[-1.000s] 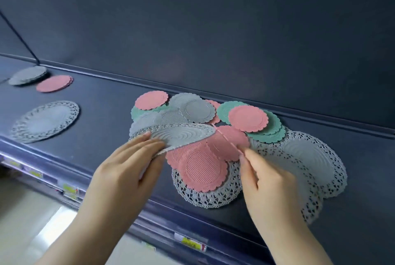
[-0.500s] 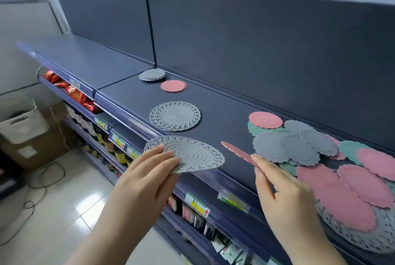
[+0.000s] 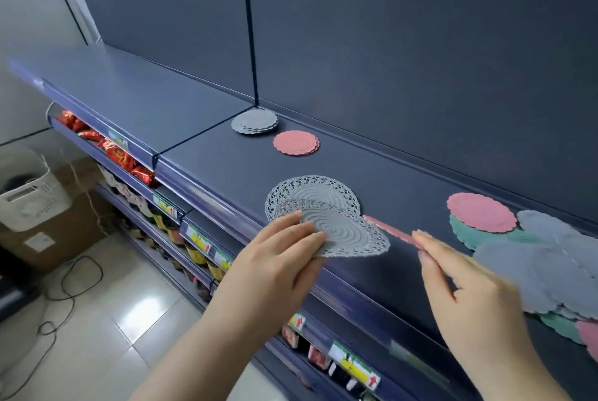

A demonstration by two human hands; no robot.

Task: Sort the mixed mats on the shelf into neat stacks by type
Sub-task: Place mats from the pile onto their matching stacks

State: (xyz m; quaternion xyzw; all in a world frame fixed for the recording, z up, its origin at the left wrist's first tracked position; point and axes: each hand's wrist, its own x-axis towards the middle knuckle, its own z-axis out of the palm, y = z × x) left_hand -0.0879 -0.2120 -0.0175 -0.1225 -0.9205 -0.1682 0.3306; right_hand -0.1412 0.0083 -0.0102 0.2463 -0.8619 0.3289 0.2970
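Left hand (image 3: 275, 266) grips a grey lace mat (image 3: 344, 234) over the lace stack (image 3: 315, 192) on the shelf (image 3: 226, 158) — right hand (image 3: 462, 297) pinches a pink mat (image 3: 391, 229) beside the mixed pile (image 3: 534, 261); grey stack (image 3: 254, 121), pink stack (image 3: 296, 142) lie behind.

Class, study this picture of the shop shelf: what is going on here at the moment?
A person is sorting mats on a dark shelf. The left hand holds a grey lace mat over a second lace mat that lies on the shelf. The right hand pinches a pink mat, seen edge-on. Further back sit a small grey stack and a pink stack. An unsorted pile of pink, green and grey mats lies at the right.
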